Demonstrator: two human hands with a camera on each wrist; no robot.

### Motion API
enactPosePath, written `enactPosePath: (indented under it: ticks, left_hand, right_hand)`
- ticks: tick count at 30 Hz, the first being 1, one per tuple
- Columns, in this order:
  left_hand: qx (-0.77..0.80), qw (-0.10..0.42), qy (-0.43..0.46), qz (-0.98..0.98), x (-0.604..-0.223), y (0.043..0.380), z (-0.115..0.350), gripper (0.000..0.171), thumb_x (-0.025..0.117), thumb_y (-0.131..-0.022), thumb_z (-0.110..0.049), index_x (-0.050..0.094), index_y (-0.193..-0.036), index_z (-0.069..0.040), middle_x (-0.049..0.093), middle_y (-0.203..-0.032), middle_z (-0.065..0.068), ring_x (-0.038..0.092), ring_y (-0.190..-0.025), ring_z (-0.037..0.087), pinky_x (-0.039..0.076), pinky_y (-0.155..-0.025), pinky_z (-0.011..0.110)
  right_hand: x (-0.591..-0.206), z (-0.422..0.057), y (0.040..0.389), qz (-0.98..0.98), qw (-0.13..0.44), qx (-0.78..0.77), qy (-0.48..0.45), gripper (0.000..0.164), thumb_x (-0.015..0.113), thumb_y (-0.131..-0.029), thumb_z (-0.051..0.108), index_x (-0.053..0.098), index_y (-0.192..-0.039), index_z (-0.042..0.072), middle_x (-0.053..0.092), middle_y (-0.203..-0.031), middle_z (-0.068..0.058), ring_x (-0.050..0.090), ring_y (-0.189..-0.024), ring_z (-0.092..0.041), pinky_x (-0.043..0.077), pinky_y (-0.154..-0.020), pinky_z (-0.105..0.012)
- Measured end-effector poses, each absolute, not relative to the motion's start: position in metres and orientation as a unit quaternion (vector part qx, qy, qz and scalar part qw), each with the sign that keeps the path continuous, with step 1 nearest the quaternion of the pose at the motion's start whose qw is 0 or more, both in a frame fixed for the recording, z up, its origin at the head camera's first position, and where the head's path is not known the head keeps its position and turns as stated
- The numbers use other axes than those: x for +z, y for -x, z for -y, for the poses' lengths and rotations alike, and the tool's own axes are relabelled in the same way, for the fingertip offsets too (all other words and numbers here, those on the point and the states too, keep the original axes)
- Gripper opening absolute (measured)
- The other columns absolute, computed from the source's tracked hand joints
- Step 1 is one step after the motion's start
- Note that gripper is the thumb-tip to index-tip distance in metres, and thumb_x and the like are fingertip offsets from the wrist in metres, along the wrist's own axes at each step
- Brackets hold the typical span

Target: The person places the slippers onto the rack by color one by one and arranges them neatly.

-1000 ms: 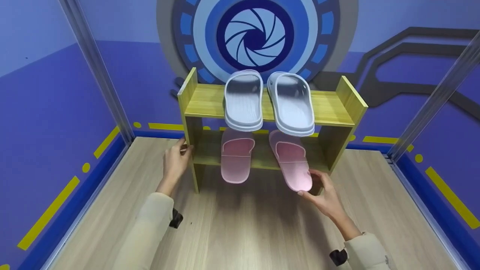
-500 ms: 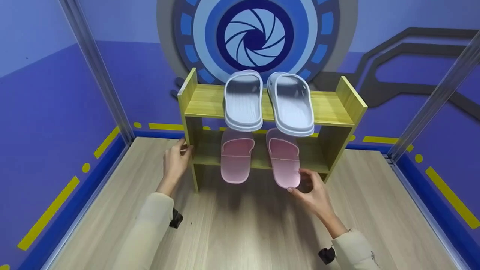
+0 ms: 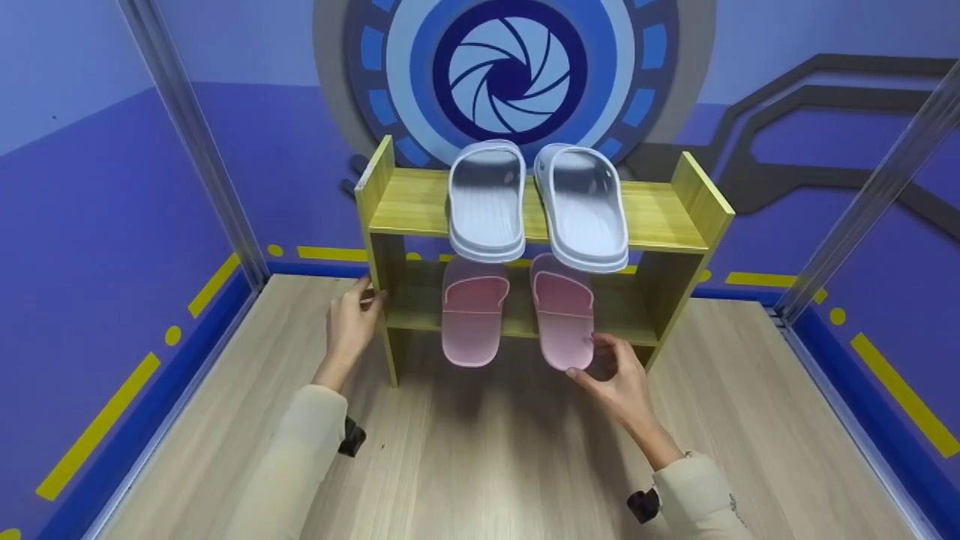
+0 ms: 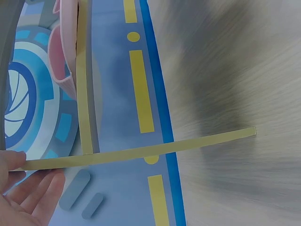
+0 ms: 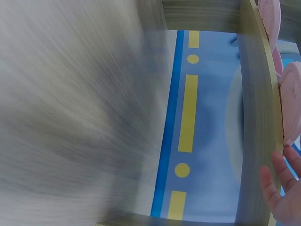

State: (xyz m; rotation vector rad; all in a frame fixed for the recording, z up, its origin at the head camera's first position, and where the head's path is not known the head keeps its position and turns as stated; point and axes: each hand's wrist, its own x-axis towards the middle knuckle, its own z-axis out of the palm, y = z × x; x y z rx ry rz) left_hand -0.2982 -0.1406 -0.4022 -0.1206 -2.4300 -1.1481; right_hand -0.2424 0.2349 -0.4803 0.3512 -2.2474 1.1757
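Observation:
My left hand (image 3: 351, 319) grips the left side panel of a small wooden shoe rack (image 3: 656, 214). In the left wrist view, the thumb and fingers lie on opposite sides of the panel edge (image 4: 131, 154). Two pink slippers stand on the lower shelf, heels jutting past its front edge. My right hand (image 3: 621, 386) pinches the heel of the right pink slipper (image 3: 566, 341), thumb at its end and a finger at its right side. The left pink slipper (image 3: 471, 334) stands apart from it, untouched. The slippers' toes are partly hidden under the upper shelf.
Two pale blue-grey clogs, a left clog (image 3: 487, 202) and a right clog (image 3: 589, 210), rest on the upper shelf. The rack stands on a wood-grain tabletop (image 3: 465, 465). Blue printed walls (image 3: 255, 165) enclose the back and sides, with metal posts (image 3: 199, 142) at the corners.
My right hand has moved left with the right pink slipper, swinging its heel inward so that it points straighter and sits nearer the left slipper. The left hand stays on the rack.

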Motion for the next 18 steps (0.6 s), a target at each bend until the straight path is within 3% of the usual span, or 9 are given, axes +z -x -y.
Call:
enactPosePath:
  ticks: [12, 18]
  left_hand:
    - [-0.404, 0.225, 0.041, 0.886, -0.403, 0.300, 0.140, 0.023, 0.056, -0.087, -0.017, 0.059, -0.107, -0.006, 0.064, -0.095, 0.015, 0.062, -0.082, 0.027, 0.048, -0.068, 0.041]
    - [-0.411, 0.221, 0.042, 0.884, -0.404, 0.299, 0.140, 0.025, 0.056, -0.087, -0.016, 0.059, -0.110, -0.007, 0.063, -0.096, 0.015, 0.062, -0.082, 0.027, 0.049, -0.068, 0.040]
  right_hand:
    - [-0.474, -0.248, 0.241, 0.845, 0.291, 0.422, -0.153, 0.063, 0.081, -0.061, 0.024, 0.052, -0.114, 0.004, 0.055, -0.105, -0.004, 0.050, -0.090, -0.016, 0.040, -0.073, -0.027]
    - [-0.461, -0.274, 0.238, 0.829, 0.327, 0.405, -0.203, 0.058, 0.081, -0.061, 0.010, 0.053, -0.110, -0.001, 0.056, -0.102, -0.012, 0.052, -0.087, -0.023, 0.041, -0.070, -0.024]
